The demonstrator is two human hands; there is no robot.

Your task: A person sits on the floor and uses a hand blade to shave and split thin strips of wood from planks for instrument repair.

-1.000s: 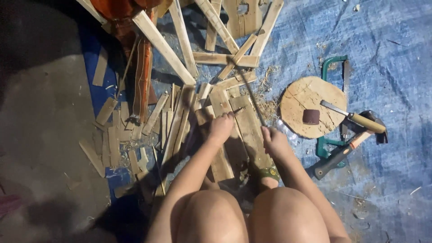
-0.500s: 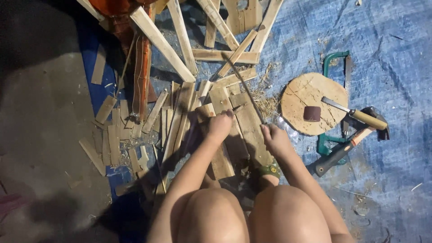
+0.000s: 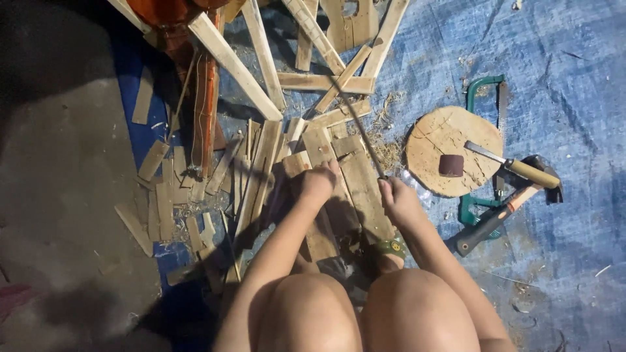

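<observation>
My left hand is closed over the near end of a flat wooden plank in the pile in front of my knees. My right hand grips the handle of a long thin blade that slants up and left across the planks. A wider board lies between the two hands. Both forearms reach forward from above my bare knees.
Many wooden slats lie scattered on a blue tarp. A round wooden disc with a small dark block sits to the right, beside a green-framed hacksaw, a hammer and a wooden-handled knife. Bare grey floor lies left.
The hands and the blade stay at almost the same spot on the planks; the right hand has shifted slightly along the board with the blade.
</observation>
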